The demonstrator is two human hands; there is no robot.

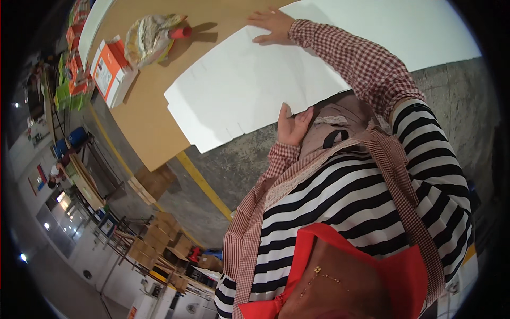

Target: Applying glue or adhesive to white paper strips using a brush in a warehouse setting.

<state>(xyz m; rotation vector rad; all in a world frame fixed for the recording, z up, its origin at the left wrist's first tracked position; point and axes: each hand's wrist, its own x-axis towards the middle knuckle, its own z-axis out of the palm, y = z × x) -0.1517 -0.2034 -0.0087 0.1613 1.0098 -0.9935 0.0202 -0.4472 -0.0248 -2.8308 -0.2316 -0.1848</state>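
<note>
Looking down from the head camera, the picture is tilted, and a large white flat cardboard sheet (pixel 249 85) lies on the brown table (pixel 143 122), its near edge hanging over the table's edge. The right hand (pixel 272 25) rests flat and open on the far side of the sheet, fingers spread, gripping nothing. The left hand (pixel 293 126) is at the sheet's near edge, palm open with the thumb up, touching the edge but not closed around it. I judge the step is positioning or beginning to fold the sheet; a next move would need both hands to keep it flat and aligned. Left of the sheet on the table stand an orange and white box (pixel 110 69) and a crumpled bag (pixel 150 36) with a red-capped bottle (pixel 180 33), all apart from the sheet and not blocking it.
</note>
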